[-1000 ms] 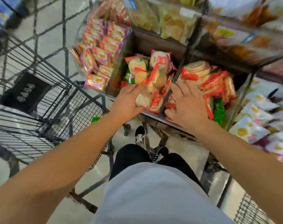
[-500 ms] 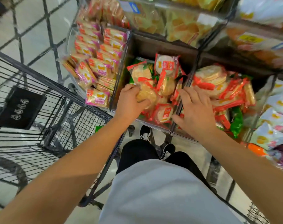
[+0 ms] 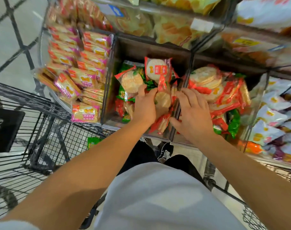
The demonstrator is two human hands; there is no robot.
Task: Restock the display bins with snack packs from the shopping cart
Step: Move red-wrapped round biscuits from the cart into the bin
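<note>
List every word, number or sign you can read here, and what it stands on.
Upright red pack, red label: white characters, too blurred to read.
Cracker pack gripped by the left hand: print blurred.
Pink-edged pack: characters too blurred.
Black panel on the cart: white round marks, unreadable.
Shelf tag: blurred.
Nothing can be quoted.

Below me, my grey shirt (image 3: 158, 196) fills the lower middle, with my black trousers (image 3: 141, 155) and black-and-white shoes (image 3: 165, 151) above it. The pale tiled floor (image 3: 13, 44), crossed by dark diagonal lines, lies at upper left, partly blurred.
</note>
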